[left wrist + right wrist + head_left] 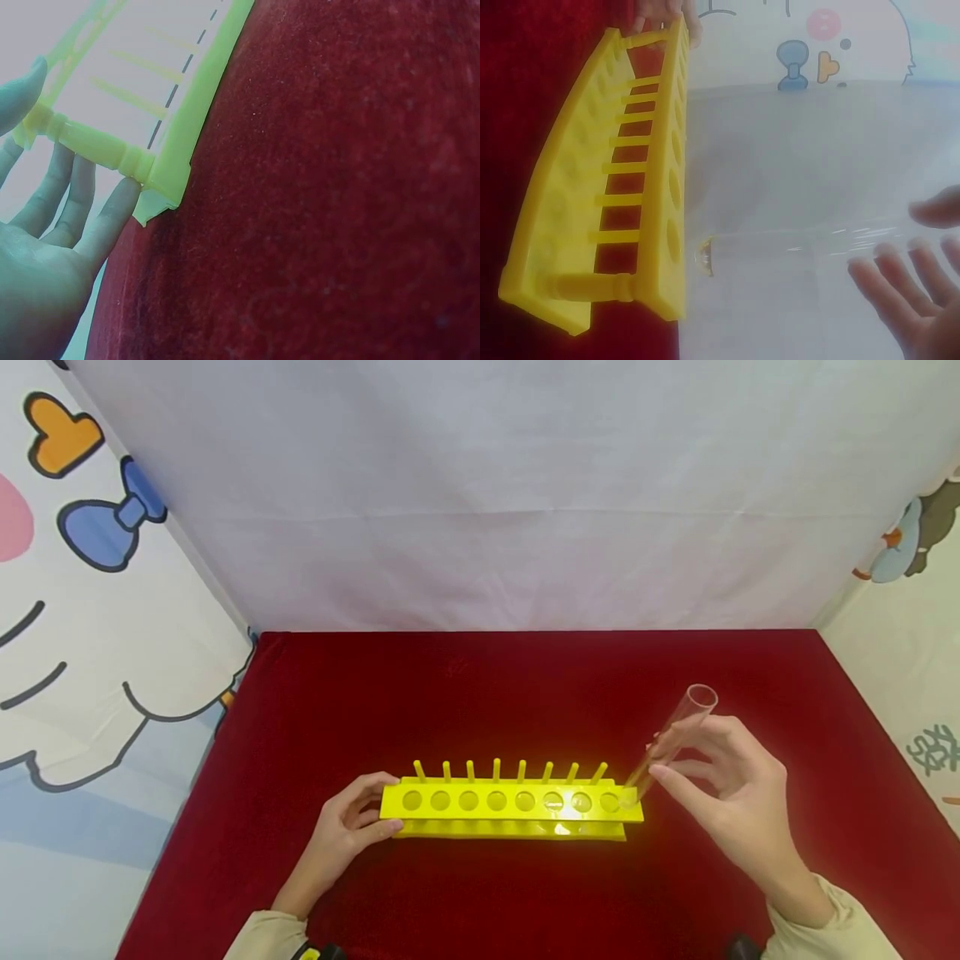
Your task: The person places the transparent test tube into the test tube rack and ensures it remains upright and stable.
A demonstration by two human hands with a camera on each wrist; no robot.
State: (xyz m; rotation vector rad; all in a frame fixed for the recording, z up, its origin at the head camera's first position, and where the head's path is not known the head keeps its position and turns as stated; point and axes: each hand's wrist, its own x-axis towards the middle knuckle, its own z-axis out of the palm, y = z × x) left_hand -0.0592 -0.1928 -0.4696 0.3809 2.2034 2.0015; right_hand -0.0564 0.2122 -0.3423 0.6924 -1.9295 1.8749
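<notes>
Now the right hand (731,785) pinches a clear glass test tube (671,742), its bottom tip at the last hole of the yellow plastic rack (510,803); the left hand (352,827) grips the rack's other end.

L hand (347,831) fingers curled in grip, R hand (723,785) pinching w/ fingertips

I see a red velvet cloth (480,693) covering the table, with a plain white sheet (495,493) hung behind it. On either side hang cartoon-printed curtains: a blue bow (112,522) and an orange heart (62,437) show at left
</notes>
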